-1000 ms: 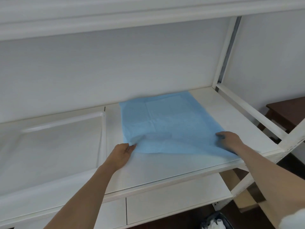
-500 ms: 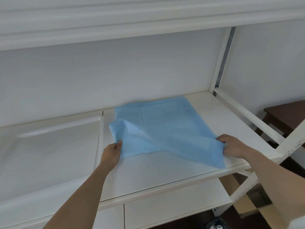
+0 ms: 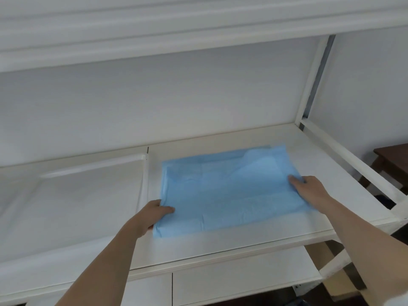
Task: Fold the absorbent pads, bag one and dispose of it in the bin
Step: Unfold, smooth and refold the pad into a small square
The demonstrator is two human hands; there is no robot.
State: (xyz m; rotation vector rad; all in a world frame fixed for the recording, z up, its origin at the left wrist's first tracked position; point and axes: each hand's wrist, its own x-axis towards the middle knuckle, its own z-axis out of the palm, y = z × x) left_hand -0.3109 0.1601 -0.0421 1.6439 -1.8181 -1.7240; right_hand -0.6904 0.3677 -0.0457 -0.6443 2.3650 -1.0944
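A light blue absorbent pad lies spread on the white shelf surface, with a lighter folded flap showing at its far right corner. My left hand grips the pad's near left edge, thumb on top and fingers under it. My right hand holds the pad's right edge, with fingers curled onto the blue sheet. No bag or bin is visible.
A shallow white tray-like panel fills the shelf's left part. White frame rails run along the right side. A dark wooden table stands beyond them. A drawer front sits below the shelf.
The pad's near left corner, lifted half a second ago, now lies flat again. Both hands moved with the pad's edges, and the pad sits a little nearer to me.
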